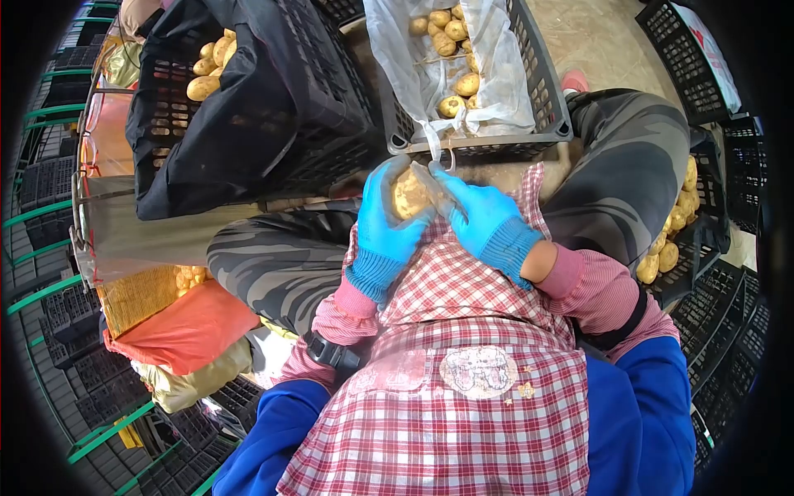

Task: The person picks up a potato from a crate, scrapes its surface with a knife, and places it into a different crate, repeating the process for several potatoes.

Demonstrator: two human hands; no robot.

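Observation:
Both hands wear blue knitted gloves with grey palms, above the checked apron. My left hand (pixel 387 229) is wrapped round a yellowish potato (pixel 411 195) with brown patches. On the potato's right side, my right hand (pixel 480 217) has its fingers pressed together; its fingertips touch the potato, and whether they hold anything else is hidden. Just beyond the hands stands a black crate (pixel 542 70) lined with white plastic, with several potatoes (pixel 455 31) inside. A knotted end of the white liner hangs over its near edge, close to the fingertips.
At the upper left is a crate with a black liner (pixel 265 91) and several potatoes (pixel 203 88). More potatoes (pixel 678 217) lie right of my leg, beside stacked black crates (pixel 710 310). An orange-red bag (pixel 194 331) is at the left. Another crate (pixel 680 66) stands upper right.

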